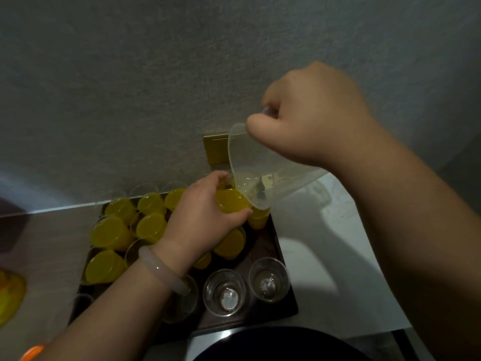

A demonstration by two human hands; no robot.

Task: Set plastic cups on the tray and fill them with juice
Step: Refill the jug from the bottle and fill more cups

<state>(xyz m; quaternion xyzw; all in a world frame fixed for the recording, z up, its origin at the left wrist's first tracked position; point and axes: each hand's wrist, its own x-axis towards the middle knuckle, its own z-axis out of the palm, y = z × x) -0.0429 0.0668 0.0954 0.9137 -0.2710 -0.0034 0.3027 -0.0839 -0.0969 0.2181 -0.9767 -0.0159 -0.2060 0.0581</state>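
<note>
Most clear plastic cups (151,226) on the dark rectangular tray (273,246) hold yellow juice; a few empty cups (225,291) stand at lower centre. The right hand (312,121) has its fingers clenched round a near-empty clear plastic jug (260,175), and the left hand (205,220) grasps one cup.

Countertop (320,243) as I view it: a dark rectangular tray (268,246) rests on it, a yellow packet (10,295) at far left.

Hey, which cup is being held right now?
The juice-filled cup in the left hand, right under the lip of the tilted pitcher; the rest stand untouched on the tray.
</note>
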